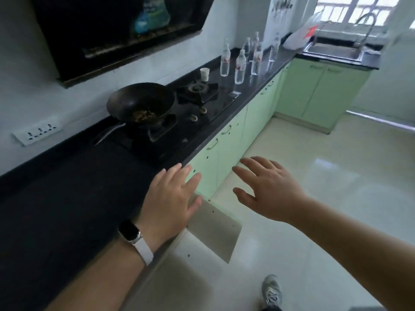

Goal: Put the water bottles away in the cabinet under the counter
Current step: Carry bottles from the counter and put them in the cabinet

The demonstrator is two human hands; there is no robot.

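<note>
Black counter point(67, 187) edge beneath left hand point(173, 198); water bottles point(240, 66) stand far along.

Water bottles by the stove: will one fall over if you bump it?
Probably, if hit near the cap: the water bottles stand tall and narrow on the smooth counter. They stand close together, so one tipping might knock a neighbour. Clear plastic likely won't shatter.

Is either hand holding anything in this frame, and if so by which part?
Nothing is held. The left hand and right hand are both open and spread; the water bottles stand far along the counter.
</note>
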